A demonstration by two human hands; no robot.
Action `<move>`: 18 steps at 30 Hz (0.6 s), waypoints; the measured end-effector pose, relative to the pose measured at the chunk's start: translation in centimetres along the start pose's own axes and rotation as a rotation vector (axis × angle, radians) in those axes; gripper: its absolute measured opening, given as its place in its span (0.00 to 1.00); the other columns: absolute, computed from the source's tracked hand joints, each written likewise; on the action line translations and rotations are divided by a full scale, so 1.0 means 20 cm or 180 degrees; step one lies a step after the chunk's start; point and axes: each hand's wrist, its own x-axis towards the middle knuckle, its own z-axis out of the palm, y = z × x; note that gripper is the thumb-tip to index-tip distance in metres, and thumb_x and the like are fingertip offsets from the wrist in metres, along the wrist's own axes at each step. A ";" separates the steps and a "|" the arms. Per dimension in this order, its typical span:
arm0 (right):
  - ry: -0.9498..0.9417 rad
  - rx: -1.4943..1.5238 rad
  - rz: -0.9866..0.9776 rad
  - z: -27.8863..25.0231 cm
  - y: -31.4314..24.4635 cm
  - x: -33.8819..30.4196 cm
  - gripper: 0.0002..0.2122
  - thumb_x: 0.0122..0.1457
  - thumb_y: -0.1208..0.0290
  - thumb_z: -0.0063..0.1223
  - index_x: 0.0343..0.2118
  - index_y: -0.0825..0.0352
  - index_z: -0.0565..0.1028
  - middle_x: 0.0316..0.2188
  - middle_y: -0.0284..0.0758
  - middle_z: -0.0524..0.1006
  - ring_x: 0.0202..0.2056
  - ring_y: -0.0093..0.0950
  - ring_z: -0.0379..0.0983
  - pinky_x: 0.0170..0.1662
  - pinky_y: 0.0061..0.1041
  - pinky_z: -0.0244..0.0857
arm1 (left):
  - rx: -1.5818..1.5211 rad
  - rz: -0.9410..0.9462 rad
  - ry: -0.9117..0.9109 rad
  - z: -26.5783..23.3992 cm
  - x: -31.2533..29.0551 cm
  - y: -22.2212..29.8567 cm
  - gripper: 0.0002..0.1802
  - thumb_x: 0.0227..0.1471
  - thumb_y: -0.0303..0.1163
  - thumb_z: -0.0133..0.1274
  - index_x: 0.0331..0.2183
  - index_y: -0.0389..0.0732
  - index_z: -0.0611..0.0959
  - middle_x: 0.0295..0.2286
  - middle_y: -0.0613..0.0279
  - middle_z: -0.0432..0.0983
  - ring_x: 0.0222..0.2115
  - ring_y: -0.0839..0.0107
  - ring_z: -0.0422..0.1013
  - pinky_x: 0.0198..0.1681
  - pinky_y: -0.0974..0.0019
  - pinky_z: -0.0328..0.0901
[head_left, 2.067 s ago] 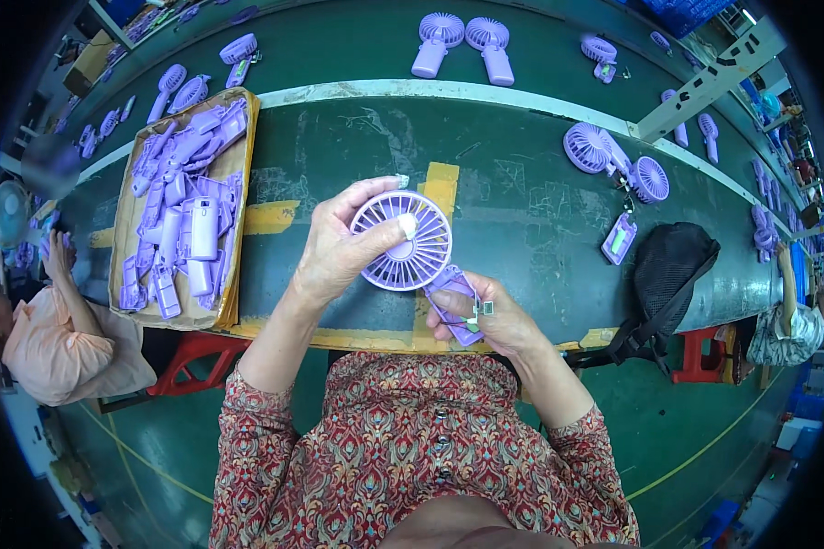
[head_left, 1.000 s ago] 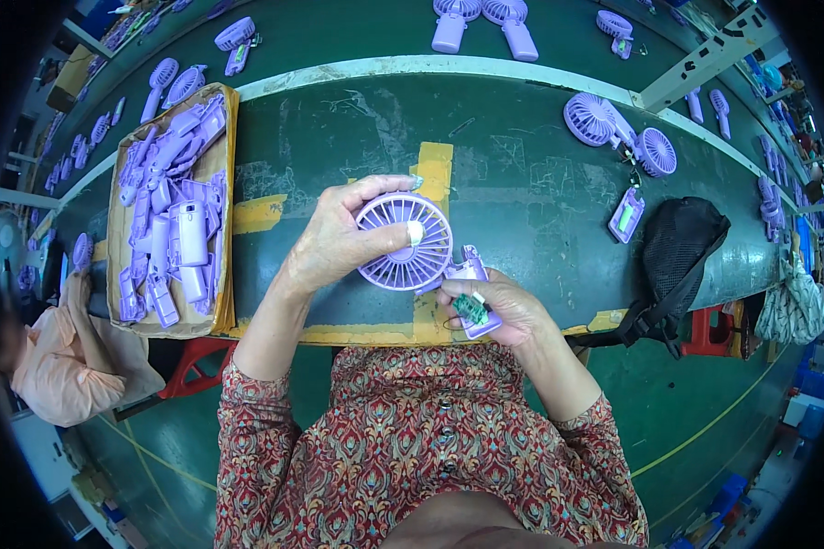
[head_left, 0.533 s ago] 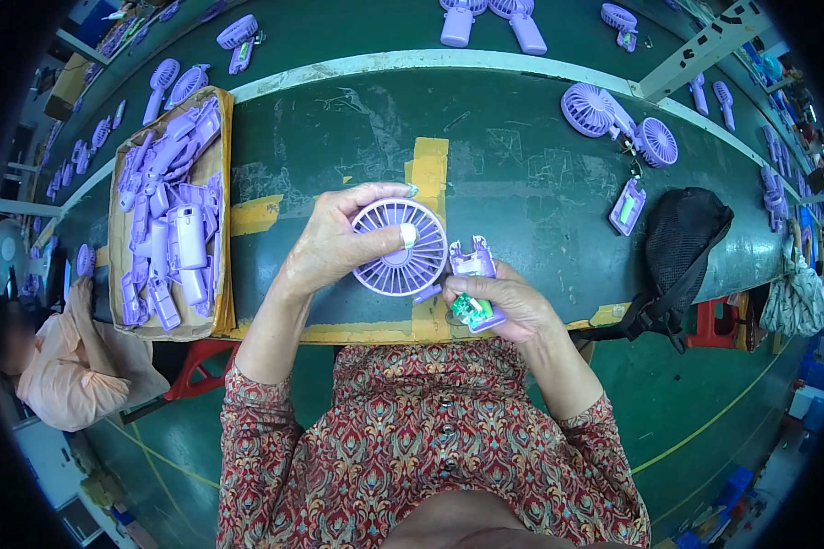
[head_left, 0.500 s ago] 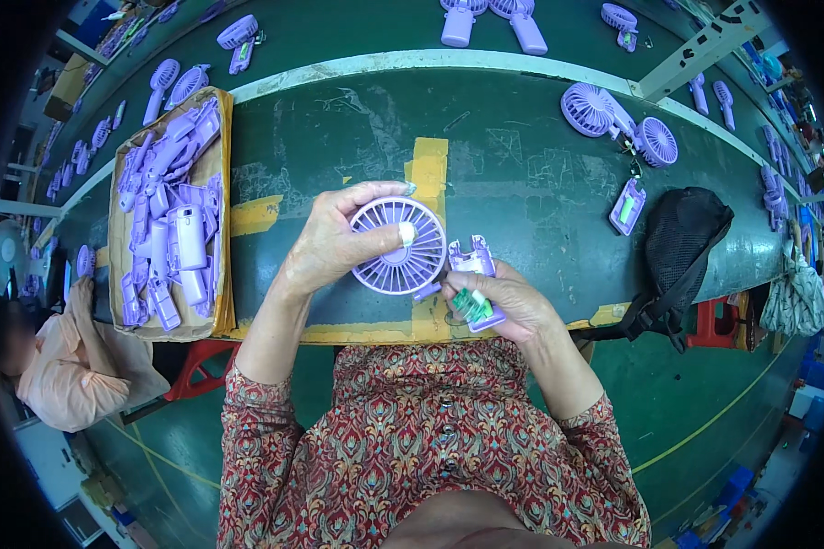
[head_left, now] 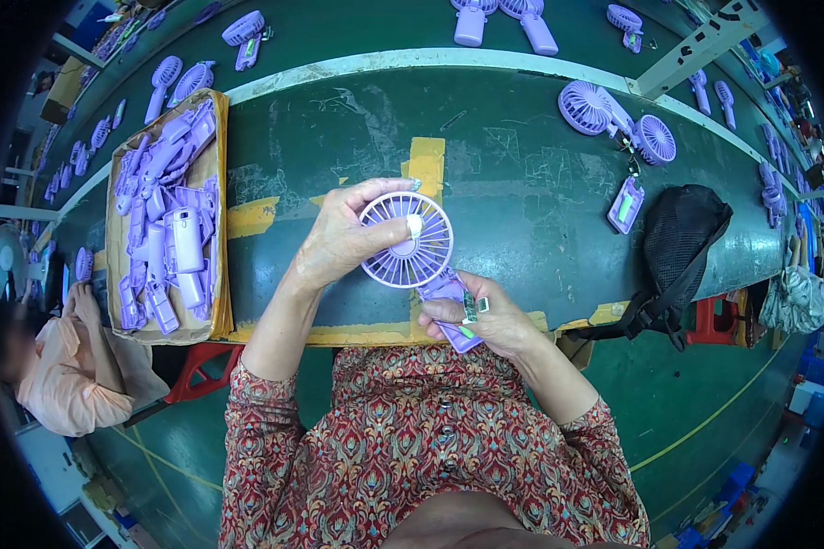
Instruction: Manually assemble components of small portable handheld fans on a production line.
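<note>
Over the near edge of the table, my left hand (head_left: 331,240) grips the round purple head of a handheld fan (head_left: 423,259), its thumb, wrapped in white at the tip, pressed on the grille's middle. My right hand (head_left: 499,322) pinches a purple handle shell (head_left: 460,341) just below the fan head. The shell meets the fan's lower edge; whether they are joined I cannot tell. A small green circuit board (head_left: 470,307) shows by my right thumb, with a small white-edged part beside it.
A cardboard box (head_left: 222,174) full of purple shells stands at left. Two purple fans (head_left: 588,108) and a loose handle part (head_left: 625,206) lie at right, near a black mesh bag (head_left: 687,233). Beyond the white rail (head_left: 430,62) are more fans. Another person (head_left: 78,366) sits at far left.
My right hand has brought the handle shell left, under the fan head, and tilted it. The circuit board now sits by the thumb. My left hand and the fan head have shifted slightly right.
</note>
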 end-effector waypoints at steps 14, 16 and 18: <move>0.0163 -0.0676 -0.0651 0.05 -0.01 -0.03 0.21 0.60 0.52 0.44 0.37 0.70 0.70 0.25 0.36 0.76 0.24 0.22 0.74 0.28 0.20 0.68 | -0.0223 -0.0048 -0.0255 -0.01 0.03 -0.01 0.25 0.44 0.29 0.60 0.45 0.33 0.75 0.35 0.60 0.76 0.34 0.78 0.71 0.39 0.74 0.67; 0.0393 -0.0658 -0.0606 0.04 -0.02 -0.01 0.19 0.60 0.54 0.44 0.36 0.70 0.70 0.24 0.36 0.76 0.24 0.22 0.74 0.27 0.19 0.69 | 0.0069 0.0233 0.0010 0.01 0.05 -0.05 0.24 0.44 0.30 0.59 0.44 0.34 0.75 0.37 0.58 0.75 0.35 0.73 0.72 0.39 0.72 0.67; 0.0697 -0.0365 -0.0546 0.00 0.02 0.07 0.18 0.60 0.55 0.45 0.36 0.70 0.70 0.23 0.36 0.76 0.23 0.22 0.73 0.27 0.20 0.69 | 0.2644 0.2089 0.1040 0.02 0.06 -0.05 0.23 0.42 0.29 0.59 0.43 0.34 0.75 0.37 0.54 0.74 0.34 0.65 0.73 0.38 0.69 0.68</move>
